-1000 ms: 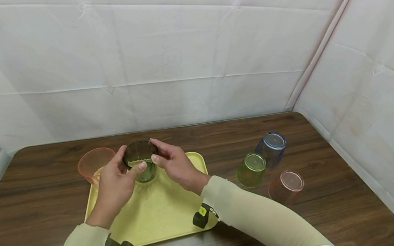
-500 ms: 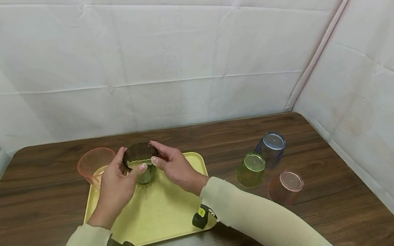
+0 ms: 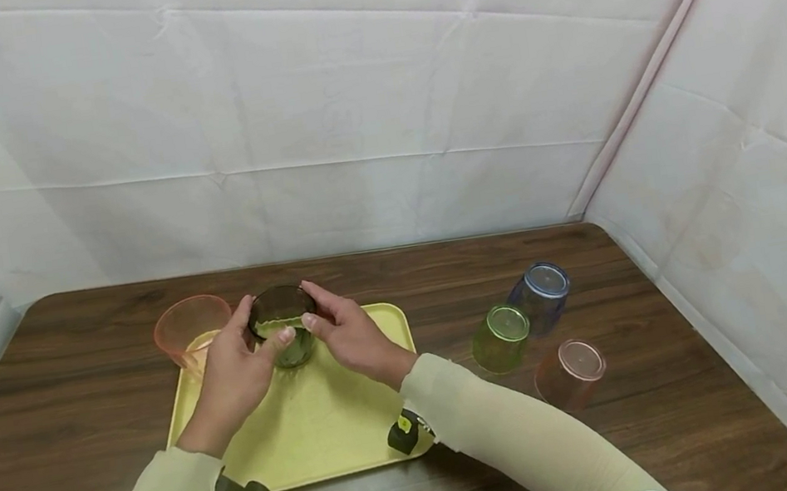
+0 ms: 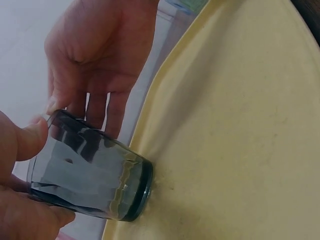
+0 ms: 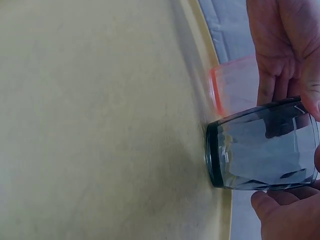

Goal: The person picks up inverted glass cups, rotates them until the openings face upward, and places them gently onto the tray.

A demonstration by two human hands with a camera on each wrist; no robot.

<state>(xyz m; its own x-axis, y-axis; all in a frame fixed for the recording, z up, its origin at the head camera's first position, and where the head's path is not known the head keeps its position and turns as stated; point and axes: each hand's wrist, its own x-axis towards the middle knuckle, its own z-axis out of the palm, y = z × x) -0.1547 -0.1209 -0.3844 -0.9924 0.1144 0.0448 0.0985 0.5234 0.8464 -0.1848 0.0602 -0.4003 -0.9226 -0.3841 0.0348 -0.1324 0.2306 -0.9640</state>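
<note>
Both hands grip a dark smoky tumbler near its rim, its mouth facing up. The left hand has its thumb on the near side and fingers round the left; the right hand pinches the right side between thumb and fingers. In the left wrist view the tumbler has its thick base right at the surface of the yellow tray. The right wrist view shows the same base of the tumbler close on the tray. Left of it, an upright orange-pink tumbler is partly hidden by the left hand.
Three tumblers stand upside down on the wooden table at the right: a blue one, a green one and a pink one. White sheeting hangs behind the table and along its right side.
Over the past second the smoky tumbler has come down slightly toward the tray, both hands still gripping it. In the last half second it barely moves.
</note>
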